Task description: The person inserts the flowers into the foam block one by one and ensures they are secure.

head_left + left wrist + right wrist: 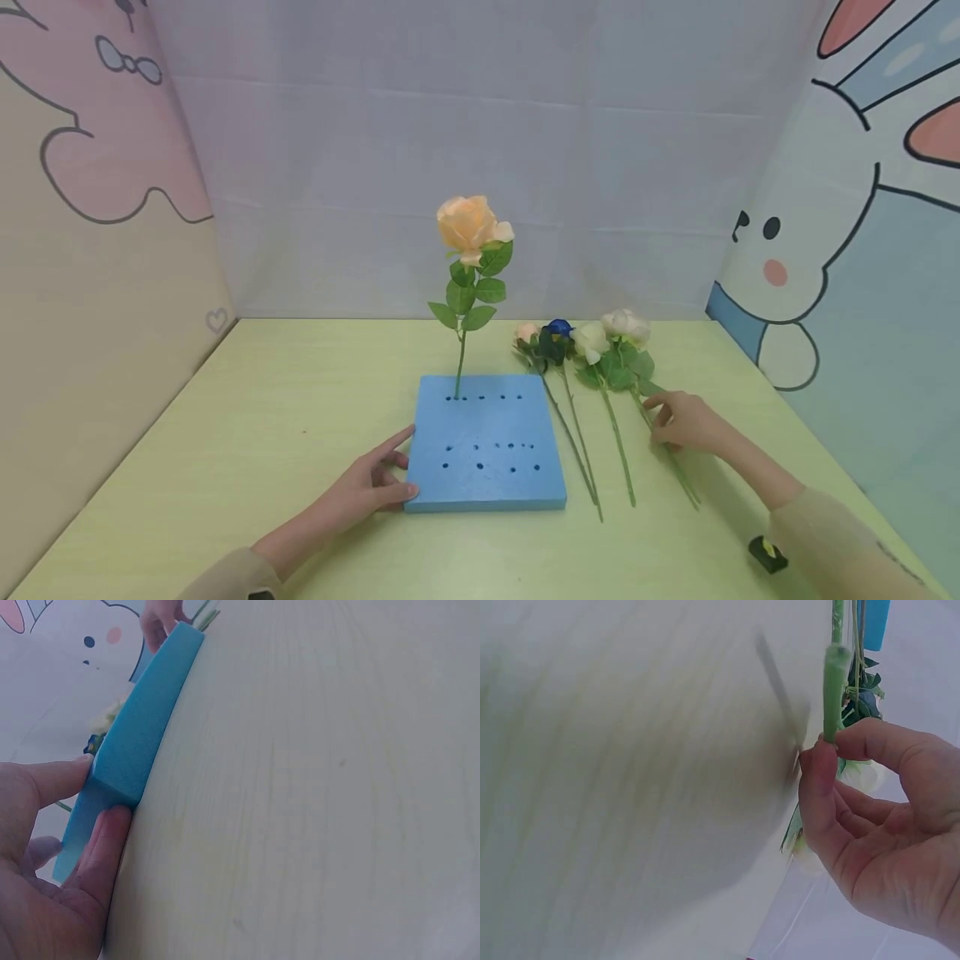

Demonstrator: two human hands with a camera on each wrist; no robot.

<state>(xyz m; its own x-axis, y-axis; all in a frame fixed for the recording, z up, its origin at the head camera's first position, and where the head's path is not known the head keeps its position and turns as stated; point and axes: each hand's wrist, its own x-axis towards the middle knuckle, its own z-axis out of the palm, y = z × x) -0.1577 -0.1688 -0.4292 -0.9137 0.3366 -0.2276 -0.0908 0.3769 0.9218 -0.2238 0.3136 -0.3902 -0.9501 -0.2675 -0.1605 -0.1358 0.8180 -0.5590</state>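
Observation:
A blue block (pixel 487 425) with rows of small holes lies on the table. In its back row stands a peach rose (pixel 468 229), upright with green leaves. My left hand (pixel 375 482) rests against the block's left side; in the left wrist view, its thumb touches the block's upper edge and its fingers (pixel 112 825) lie along the side. My right hand (pixel 692 423) pinches the stem (pixel 832 705) of a pale white-pink rose (pixel 626 325) between thumb and index finger. That rose's bloom is at the back right, near a cream-white rose (pixel 591 342).
Between the block and my right hand lie a blue rose (pixel 558 328) and another peach rose (pixel 527 332), stems pointing toward me. A small black object (pixel 768 554) shows beside my right forearm. Cartoon-printed cloth (pixel 795 275) rises around the table (pixel 300 400).

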